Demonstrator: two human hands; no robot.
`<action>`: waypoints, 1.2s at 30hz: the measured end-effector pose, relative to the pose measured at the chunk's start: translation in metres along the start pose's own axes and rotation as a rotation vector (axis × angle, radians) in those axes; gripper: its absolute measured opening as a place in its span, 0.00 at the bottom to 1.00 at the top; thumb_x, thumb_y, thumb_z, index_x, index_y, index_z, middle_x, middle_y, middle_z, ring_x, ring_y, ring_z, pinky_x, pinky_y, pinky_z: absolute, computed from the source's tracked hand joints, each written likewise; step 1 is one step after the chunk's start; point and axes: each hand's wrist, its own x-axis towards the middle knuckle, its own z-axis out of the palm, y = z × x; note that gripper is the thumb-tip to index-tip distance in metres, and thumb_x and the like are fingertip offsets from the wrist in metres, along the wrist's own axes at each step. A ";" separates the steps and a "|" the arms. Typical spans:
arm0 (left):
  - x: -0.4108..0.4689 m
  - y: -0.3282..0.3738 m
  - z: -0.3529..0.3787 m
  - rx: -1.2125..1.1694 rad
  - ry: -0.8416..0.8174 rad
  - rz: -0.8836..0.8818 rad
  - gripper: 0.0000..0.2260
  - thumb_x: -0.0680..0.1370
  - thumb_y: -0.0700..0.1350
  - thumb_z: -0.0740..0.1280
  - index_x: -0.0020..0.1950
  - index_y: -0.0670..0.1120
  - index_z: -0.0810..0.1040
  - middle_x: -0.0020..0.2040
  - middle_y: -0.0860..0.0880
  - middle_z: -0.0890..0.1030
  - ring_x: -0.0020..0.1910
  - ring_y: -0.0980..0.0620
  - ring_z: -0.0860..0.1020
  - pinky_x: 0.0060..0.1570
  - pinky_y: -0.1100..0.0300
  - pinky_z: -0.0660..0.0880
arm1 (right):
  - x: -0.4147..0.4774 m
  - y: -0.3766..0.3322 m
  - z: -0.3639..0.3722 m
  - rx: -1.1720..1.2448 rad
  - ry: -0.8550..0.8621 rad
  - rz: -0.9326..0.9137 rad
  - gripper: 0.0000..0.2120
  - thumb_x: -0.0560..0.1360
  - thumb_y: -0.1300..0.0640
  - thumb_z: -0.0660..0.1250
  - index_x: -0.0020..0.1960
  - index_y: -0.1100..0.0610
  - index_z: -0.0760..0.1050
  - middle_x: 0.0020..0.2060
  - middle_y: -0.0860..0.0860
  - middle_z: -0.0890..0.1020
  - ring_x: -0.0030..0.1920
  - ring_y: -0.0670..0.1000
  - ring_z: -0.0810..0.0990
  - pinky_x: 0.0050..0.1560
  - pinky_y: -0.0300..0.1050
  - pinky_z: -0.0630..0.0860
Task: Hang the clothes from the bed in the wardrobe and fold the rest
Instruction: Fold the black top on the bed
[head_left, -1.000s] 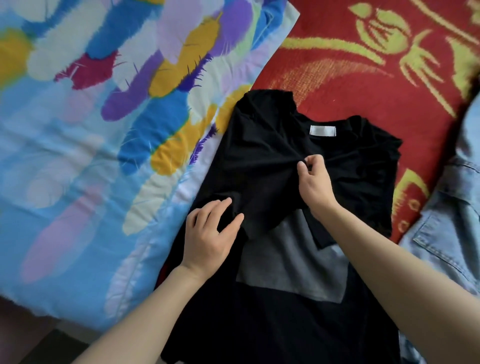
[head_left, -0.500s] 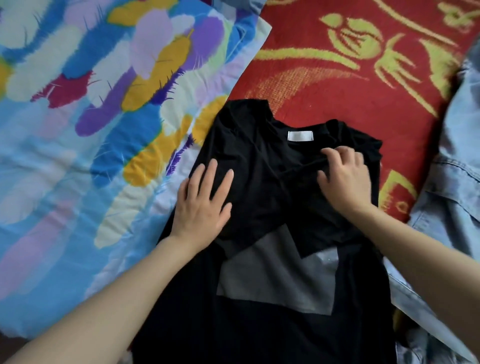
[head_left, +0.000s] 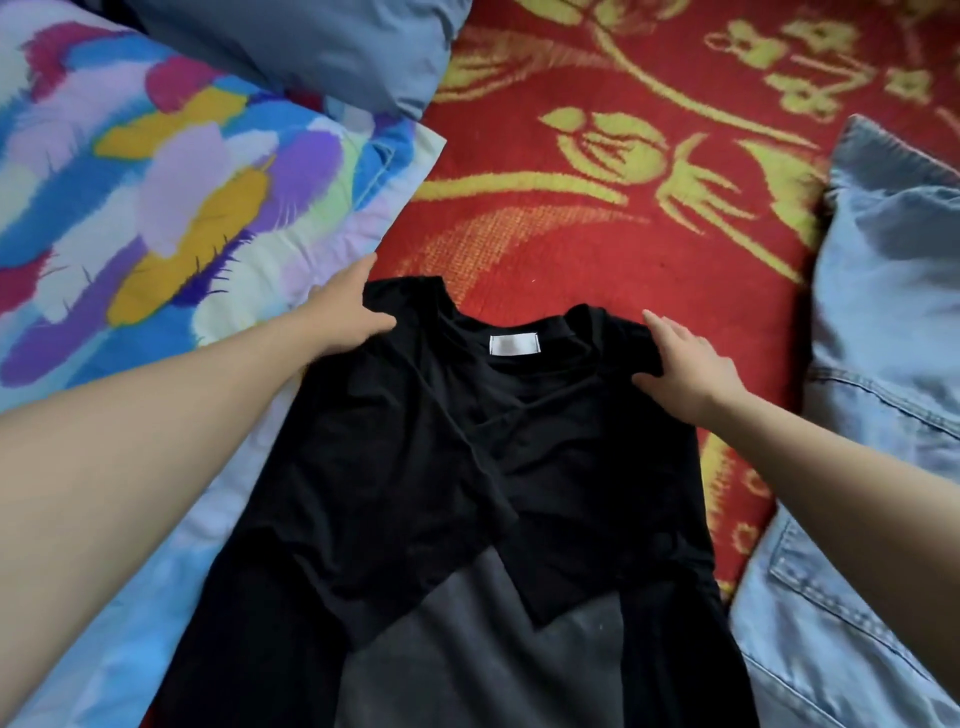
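A black T-shirt (head_left: 467, 467) with a grey panel and a white neck label lies on the bed, collar away from me, both sleeves folded in across the chest. My left hand (head_left: 345, 306) grips its left shoulder, thumb on top and fingers hidden under the cloth. At the right shoulder, my right hand (head_left: 685, 369) holds the edge of the fabric between thumb and fingers.
The shirt rests partly on a red blanket with a yellow flower pattern (head_left: 597, 234) and partly on a multicoloured feather-print duvet (head_left: 156, 208) at left. A light blue denim garment (head_left: 883, 364) lies along the right. A grey-blue pillow (head_left: 322, 47) sits at the back.
Both hands left the folded sleeves in the middle of the shirt and moved out to its two shoulders. The view tilted up, showing more of the bed.
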 end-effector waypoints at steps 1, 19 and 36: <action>0.002 0.002 0.000 -0.051 -0.004 -0.013 0.34 0.75 0.39 0.68 0.77 0.44 0.53 0.75 0.43 0.60 0.73 0.46 0.61 0.68 0.60 0.58 | -0.003 0.002 0.006 -0.012 0.022 0.031 0.36 0.76 0.50 0.65 0.77 0.50 0.49 0.74 0.54 0.60 0.71 0.58 0.61 0.65 0.57 0.63; -0.034 -0.005 -0.057 -0.696 0.042 -0.096 0.09 0.74 0.32 0.66 0.41 0.46 0.78 0.26 0.57 0.80 0.26 0.63 0.78 0.29 0.73 0.73 | -0.031 0.026 -0.025 1.417 0.036 0.315 0.19 0.69 0.77 0.63 0.43 0.52 0.73 0.23 0.48 0.79 0.22 0.43 0.77 0.22 0.32 0.72; -0.200 -0.040 -0.056 -0.564 -0.090 0.050 0.16 0.71 0.23 0.61 0.48 0.39 0.81 0.37 0.58 0.84 0.38 0.65 0.80 0.43 0.76 0.73 | -0.191 0.046 -0.002 0.230 0.225 -0.151 0.11 0.60 0.76 0.71 0.41 0.69 0.78 0.35 0.63 0.78 0.41 0.65 0.76 0.38 0.50 0.64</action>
